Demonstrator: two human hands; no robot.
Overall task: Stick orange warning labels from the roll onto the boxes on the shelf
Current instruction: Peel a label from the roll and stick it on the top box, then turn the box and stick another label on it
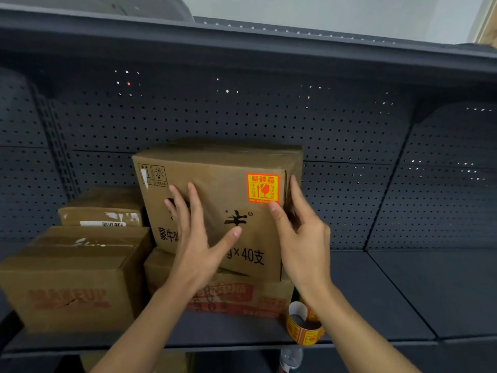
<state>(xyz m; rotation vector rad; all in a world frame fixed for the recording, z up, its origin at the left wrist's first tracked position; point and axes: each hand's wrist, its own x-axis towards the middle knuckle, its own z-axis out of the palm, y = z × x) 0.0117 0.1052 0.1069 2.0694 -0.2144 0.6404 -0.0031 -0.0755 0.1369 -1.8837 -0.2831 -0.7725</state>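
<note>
Dark grey perforated metal back panel [269,117], upright, spanning full width. Clear plastic bottle [291,358] at bottom edge, only its top showing. Pale wall [322,12] above.

2 arms in view, bare up to the bottom frame edge. Left hand [193,246] and right hand [304,238]: bare, slender fingers, nails short and plain. Left forearm [139,327] and right forearm [357,327]: lean, smooth. Left fingertips slightly blurred.

Free room on the shelf [390,292] right of the cardboard boxes [220,189], boxes block left and middle, label roll [305,333] at the front edge, upper shelf [242,47] overhead
</note>
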